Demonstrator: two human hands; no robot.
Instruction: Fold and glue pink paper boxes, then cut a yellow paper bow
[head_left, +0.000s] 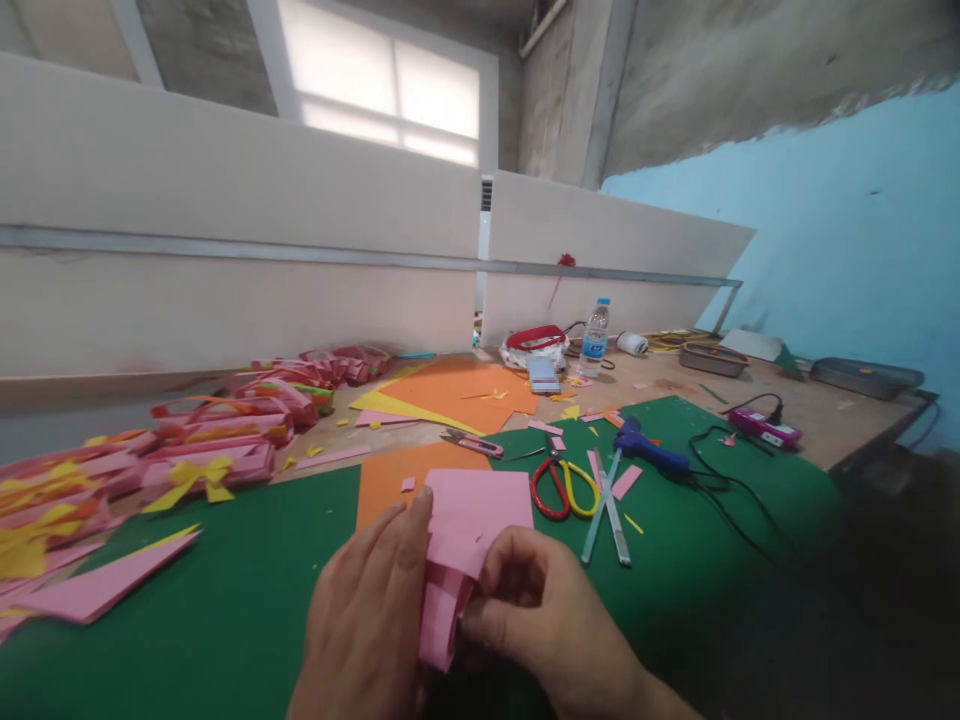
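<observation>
A folded pink felt piece [480, 505] is held between my hands at the front of the table, its lower part doubled into a narrow fold. My left hand [371, 590] grips it along the left side, fingers straight and close together, thumb hidden. At the lower right edge, my right hand [536, 600] is closed, with thumb and bent index finger pinching the felt. Orange felt [386, 480] lies just behind. Scissors [559, 490] with red and yellow handles rest to the right, beside two clear glue sticks [611, 515] and a blue glue gun [649, 447].
A green mat [247, 560] covers the front. Finished-looking pink felt items with bows [206, 480] pile up at left. Small snips [472, 442], felt scraps, a water bottle [595, 338] and a phone-like object [544, 374] lie farther back. A cable trails right near a purple device [765, 427].
</observation>
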